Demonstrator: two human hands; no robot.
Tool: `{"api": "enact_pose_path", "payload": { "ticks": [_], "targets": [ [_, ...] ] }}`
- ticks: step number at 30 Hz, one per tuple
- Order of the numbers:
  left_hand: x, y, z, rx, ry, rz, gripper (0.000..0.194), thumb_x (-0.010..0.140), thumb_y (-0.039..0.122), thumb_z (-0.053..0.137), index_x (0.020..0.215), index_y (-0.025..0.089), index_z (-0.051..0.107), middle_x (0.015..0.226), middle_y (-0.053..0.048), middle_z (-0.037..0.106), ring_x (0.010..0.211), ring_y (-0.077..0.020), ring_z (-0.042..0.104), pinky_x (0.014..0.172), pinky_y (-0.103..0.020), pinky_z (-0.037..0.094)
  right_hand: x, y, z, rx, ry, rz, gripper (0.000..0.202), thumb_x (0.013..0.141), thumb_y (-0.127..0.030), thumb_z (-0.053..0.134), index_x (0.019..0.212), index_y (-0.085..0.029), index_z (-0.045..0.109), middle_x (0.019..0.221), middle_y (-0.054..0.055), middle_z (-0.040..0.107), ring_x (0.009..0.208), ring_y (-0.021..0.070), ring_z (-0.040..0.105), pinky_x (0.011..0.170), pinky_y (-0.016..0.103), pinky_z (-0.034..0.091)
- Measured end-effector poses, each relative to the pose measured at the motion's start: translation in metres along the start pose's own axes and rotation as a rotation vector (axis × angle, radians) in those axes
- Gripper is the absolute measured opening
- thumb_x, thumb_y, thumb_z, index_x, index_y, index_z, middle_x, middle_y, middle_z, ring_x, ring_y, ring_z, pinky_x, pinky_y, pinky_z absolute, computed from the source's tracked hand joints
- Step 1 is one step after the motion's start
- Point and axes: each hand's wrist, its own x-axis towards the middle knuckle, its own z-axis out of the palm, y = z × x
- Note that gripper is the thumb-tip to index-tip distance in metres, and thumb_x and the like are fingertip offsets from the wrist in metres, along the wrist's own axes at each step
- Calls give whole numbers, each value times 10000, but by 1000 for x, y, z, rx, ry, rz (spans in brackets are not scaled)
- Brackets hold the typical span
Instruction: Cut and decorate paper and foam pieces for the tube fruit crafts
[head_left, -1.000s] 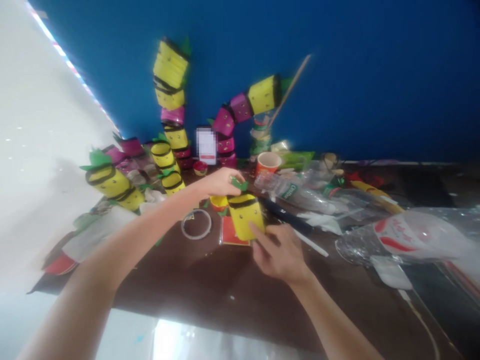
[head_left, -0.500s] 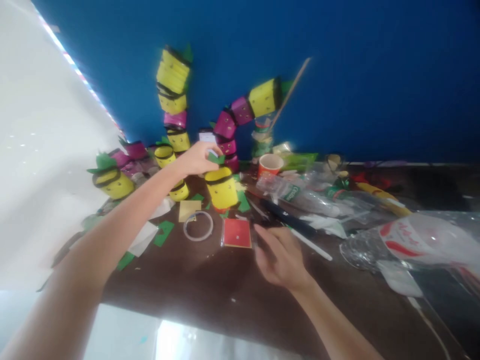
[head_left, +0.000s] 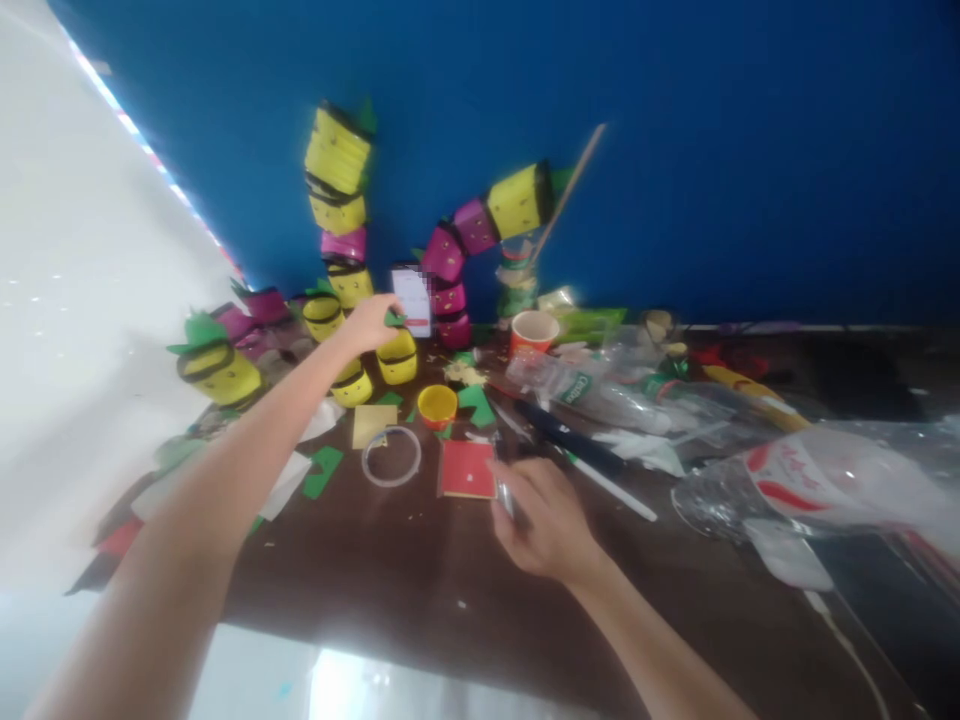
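Observation:
My left hand (head_left: 373, 325) is closed on the green leafy top of a yellow pineapple cup (head_left: 397, 360), whose base is near the tabletop beside a stack of similar yellow cups. A small orange cup with a yellow inside (head_left: 437, 407) stands to its right. My right hand (head_left: 544, 520) is closed beside a stack of red square paper (head_left: 469, 470); a small shiny piece (head_left: 505, 496) shows at its fingertips, too blurred to name. A roll of clear tape (head_left: 391, 457) lies left of the red paper.
Stacked yellow and purple cups (head_left: 337, 150) lean against the blue wall. A phone (head_left: 412, 300) stands behind my left hand. To the right lie plastic bottles (head_left: 810, 475), a black-handled tool (head_left: 574, 437) and a paper cup (head_left: 534, 330). Green scraps (head_left: 322, 472) are scattered about.
My left hand has moved the yellow pineapple cup left and back, uncovering the small orange cup. My right hand's fingers have closed, with a shiny piece now showing at the tips.

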Motion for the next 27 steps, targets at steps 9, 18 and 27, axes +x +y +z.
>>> {"api": "enact_pose_path", "payload": {
  "ticks": [9,18,27],
  "targets": [
    [3,-9,14,-18,-26,-46,354,625,99,508,970,128,578,1029,-101,614,842,-212,581,762,-289,438,1,0,1,-9,-43,16,301,755,-193,479,1042,-133,550,770,80,557,689,197,504,615,331,415],
    [-5,2,2,57,-21,46,442,664,142,516,1106,132,535,1092,-121,573,970,-244,552,857,-319,424,1,2,2,2,-3,55,308,763,-168,470,1057,-143,557,767,75,565,680,192,515,615,325,423],
    [-72,27,-9,-368,262,-66,216,727,271,587,916,166,589,919,-58,624,761,-143,603,739,-245,487,-1,8,6,-11,67,152,290,793,-159,462,1072,-154,538,794,79,569,738,205,530,668,335,438]
  ]
}}
